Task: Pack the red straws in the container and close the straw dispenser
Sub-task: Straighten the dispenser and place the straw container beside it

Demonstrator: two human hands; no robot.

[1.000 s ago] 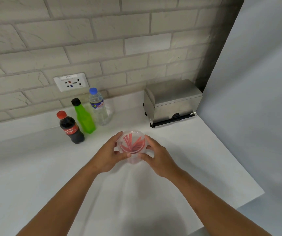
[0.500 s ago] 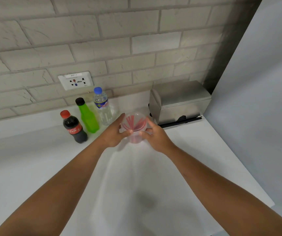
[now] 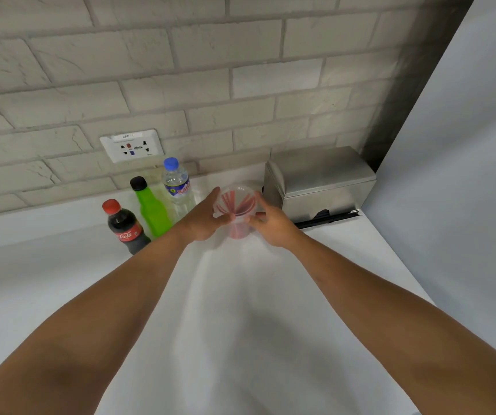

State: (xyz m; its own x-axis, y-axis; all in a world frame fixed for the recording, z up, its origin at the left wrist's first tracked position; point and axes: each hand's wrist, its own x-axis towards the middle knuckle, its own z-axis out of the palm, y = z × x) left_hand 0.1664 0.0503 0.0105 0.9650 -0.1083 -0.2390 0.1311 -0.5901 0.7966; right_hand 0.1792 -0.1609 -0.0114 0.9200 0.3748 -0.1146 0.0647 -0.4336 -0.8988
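My left hand [image 3: 202, 221] and right hand [image 3: 273, 224] clasped the clear cup [image 3: 236, 209], hiding its sides; red straws [image 3: 234, 202] blurred inside. Cola bottle [image 3: 125, 227] read "Coca-Cola".

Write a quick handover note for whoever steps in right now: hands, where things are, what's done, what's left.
Left hand and right hand: both gripping the clear container, one on each side.
Red straws: already inside the container, fanned out.
Straw dispenser: on the counter, right of the container, lid looks shut.
Left: set the container down; confirm the dispenser is fully shut.
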